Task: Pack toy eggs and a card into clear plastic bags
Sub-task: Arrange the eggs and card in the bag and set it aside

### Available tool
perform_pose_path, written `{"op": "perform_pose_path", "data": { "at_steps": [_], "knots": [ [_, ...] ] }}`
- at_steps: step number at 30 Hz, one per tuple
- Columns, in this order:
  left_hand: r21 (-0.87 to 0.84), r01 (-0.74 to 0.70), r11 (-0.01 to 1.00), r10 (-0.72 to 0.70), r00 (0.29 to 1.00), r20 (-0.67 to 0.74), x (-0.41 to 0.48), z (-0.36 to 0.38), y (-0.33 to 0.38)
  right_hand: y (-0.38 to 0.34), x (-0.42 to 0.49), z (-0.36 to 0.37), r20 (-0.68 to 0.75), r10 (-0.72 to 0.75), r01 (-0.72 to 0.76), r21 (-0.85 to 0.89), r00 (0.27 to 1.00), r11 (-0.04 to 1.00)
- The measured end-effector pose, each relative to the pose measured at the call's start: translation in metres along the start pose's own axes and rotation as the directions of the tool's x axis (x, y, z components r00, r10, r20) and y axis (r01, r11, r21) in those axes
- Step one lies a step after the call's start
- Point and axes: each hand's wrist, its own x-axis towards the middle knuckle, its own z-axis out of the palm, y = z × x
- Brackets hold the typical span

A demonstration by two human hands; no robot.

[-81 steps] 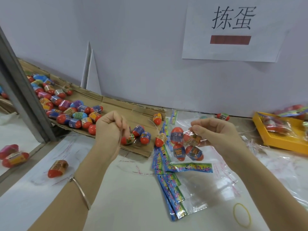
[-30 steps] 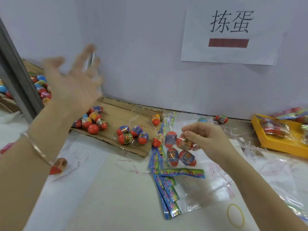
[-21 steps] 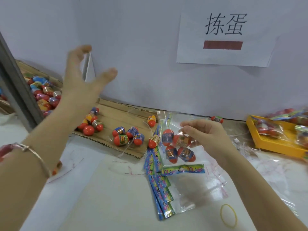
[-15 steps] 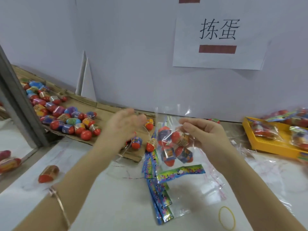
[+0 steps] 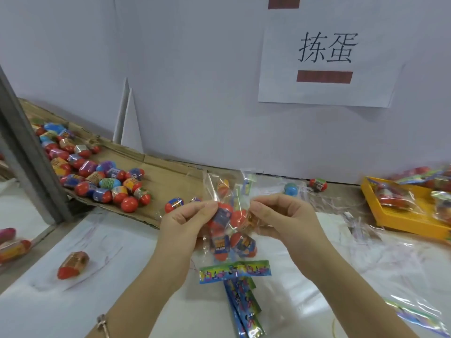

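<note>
Both hands pinch a clear bag (image 5: 228,189) at its neck, left hand (image 5: 185,220) and right hand (image 5: 283,215) curled on either side. Toy eggs (image 5: 231,230) fill it above the table (image 5: 122,276); a card (image 5: 235,272) lies just near, loose eggs (image 5: 97,176) far left.

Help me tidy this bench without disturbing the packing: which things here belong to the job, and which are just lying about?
Job: clear bag of eggs, pinched by left hand and right hand; loose eggs on the cardboard; card strips.
Lying about: paper sign on the wall; grey post; lone egg, near left.
</note>
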Motion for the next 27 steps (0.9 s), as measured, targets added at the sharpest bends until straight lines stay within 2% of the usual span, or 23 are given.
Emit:
{"op": "perform_pose_path", "data": {
  "at_steps": [6, 13, 16, 21, 27],
  "knots": [
    [-0.095, -0.024, 0.995, 0.021, 0.999, -0.028, -0.003, 0.005, 0.001, -0.004, 0.001, -0.002, -0.018, 0.048, -0.048, 0.035, 0.999, 0.998],
    [-0.068, -0.107, 0.992, 0.096, 0.984, -0.151, -0.005, 0.009, 0.0, -0.005, 0.001, -0.002, -0.017, 0.108, -0.108, 0.034, 0.994, 0.994],
    [-0.101, -0.101, 0.99, 0.082, 0.981, -0.174, -0.006, 0.011, 0.0, -0.004, 0.002, -0.002, -0.036, 0.127, -0.124, 0.074, 0.991, 0.989],
    [-0.127, -0.075, 0.989, 0.056, 0.988, -0.145, -0.006, 0.009, 0.001, -0.003, 0.003, -0.002, -0.048, 0.152, -0.147, 0.099, 0.987, 0.984],
    [-0.079, -0.098, 0.992, 0.086, 0.986, -0.139, -0.006, 0.007, -0.001, -0.004, 0.003, -0.005, -0.059, 0.104, -0.103, 0.015, 0.993, 0.995]
  ]
}}
